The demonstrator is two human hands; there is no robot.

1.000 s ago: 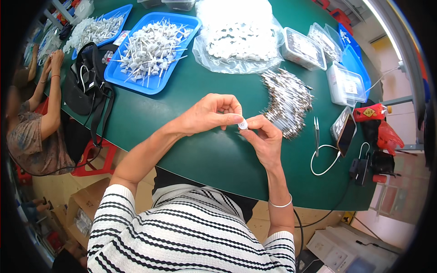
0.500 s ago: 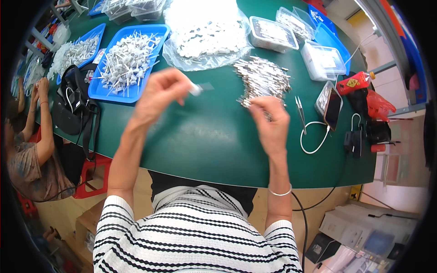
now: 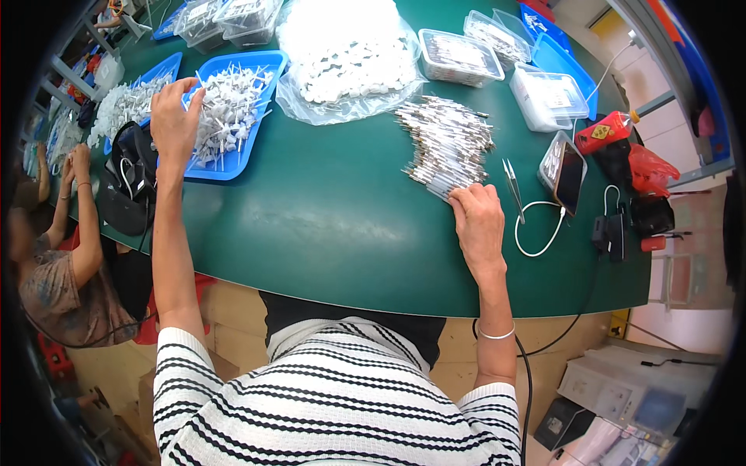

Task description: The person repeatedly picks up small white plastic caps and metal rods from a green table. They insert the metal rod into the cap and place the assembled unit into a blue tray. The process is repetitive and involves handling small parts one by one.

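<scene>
A loose heap of slim silver-and-white rods [image 3: 447,140] lies on a green table [image 3: 326,233], right of the worker's midline, its nearest ends meeting the fingertips of the right hand [image 3: 478,221]. That hand is drawn into a pinch, thumb against fingers; whether a rod is gripped between them cannot be told. Across the table, the left hand [image 3: 176,120] is raised at the left side of a blue tray [image 3: 247,153], thumb and fingers parted and nothing visible between them. The tray holds a jumble of white stemmed pieces [image 3: 233,101], some sticking out over its right edge. Beyond the rods, a clear plastic bag [image 3: 311,113] lies spread beneath a mound of small white parts [image 3: 361,74], with a clear tub [image 3: 462,58] of more pieces just to its right. Metal tweezers [image 3: 513,186] rest to the right of the heap, near a looped white cable [image 3: 532,255] and a dark-screened phone [image 3: 569,186]; a red bottle [image 3: 602,133] lies farther right. A black bag [image 3: 128,171] sits left of the tray, and beyond it a co-worker [image 3: 74,295] is seated with both hands raised together. The worker wears a striped knit top [image 3: 326,388] and a pale bracelet [image 3: 497,336] on the right wrist.
</scene>
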